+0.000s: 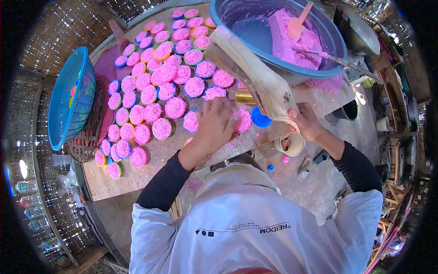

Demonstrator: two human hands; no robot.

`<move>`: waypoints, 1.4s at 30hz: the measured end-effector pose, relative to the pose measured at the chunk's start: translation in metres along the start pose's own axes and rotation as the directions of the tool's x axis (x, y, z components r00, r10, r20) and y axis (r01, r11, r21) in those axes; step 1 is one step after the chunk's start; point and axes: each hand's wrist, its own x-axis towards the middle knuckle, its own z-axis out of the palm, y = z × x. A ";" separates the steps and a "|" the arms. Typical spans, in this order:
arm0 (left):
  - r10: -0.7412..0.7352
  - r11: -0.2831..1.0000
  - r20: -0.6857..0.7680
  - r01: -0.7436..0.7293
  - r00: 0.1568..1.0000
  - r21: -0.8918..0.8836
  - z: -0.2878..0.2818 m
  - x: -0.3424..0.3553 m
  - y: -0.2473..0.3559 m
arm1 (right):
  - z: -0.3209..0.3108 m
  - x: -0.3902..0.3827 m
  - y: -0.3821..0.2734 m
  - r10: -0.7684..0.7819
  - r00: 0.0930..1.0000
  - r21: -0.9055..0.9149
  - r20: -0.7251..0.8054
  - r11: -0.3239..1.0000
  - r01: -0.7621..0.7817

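Note:
My left hand (212,122) reaches over the front of the wooden table, its fingers curled and its thumb against a small round cup of pink strands (242,119). Part of that cup is hidden by the hand. My right hand (308,122) is closed round the lower end of a thick, pale wooden lever (269,86), which slants up and away to the left. Beneath the lever lies a brass-coloured cylinder (245,96). Between my hands, a blue cup (261,117) rests near the table edge. Many similar cups of pink strands (175,108) cover the table to the left.
At the far right of the table, a large blue-grey basin (242,28) holds pink dough (305,48), a pink spatula (297,25) and a stick (351,64). A blue basket (64,109) leans at the left. A white bucket (292,145) stands on the floor beyond the edge.

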 end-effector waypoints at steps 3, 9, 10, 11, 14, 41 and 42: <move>0.151 0.961 -0.028 -0.140 0.988 0.237 -0.003 -0.008 0.006 | -0.005 0.003 0.008 -0.021 1.000 -0.009 -0.015 1.000 0.021; 0.161 0.908 -0.008 -0.145 0.987 0.394 0.002 -0.009 0.000 | -0.005 0.007 0.007 -0.021 1.000 -0.047 -0.001 0.999 0.020; 0.129 0.907 0.010 -0.123 0.992 0.402 0.000 -0.008 0.001 | -0.004 0.008 0.006 -0.018 1.000 -0.038 -0.008 0.999 0.018; 0.123 0.919 -0.022 -0.106 0.992 0.380 -0.002 -0.007 0.003 | -0.003 0.008 0.005 -0.015 1.000 -0.032 -0.019 0.999 0.014; 0.072 0.937 -0.103 -0.032 0.992 0.347 -0.021 -0.003 0.016 | -0.002 0.007 0.004 -0.017 0.999 -0.028 -0.027 0.999 0.016; -0.420 0.784 -0.576 -0.039 0.701 -0.619 -0.114 -0.079 -0.041 | 0.038 0.101 0.014 -0.453 0.775 -0.722 0.441 0.334 0.606; -0.459 0.788 -0.566 0.020 0.685 -0.615 -0.111 -0.082 -0.043 | 0.038 0.102 0.016 -0.494 0.751 -0.717 0.439 0.310 0.624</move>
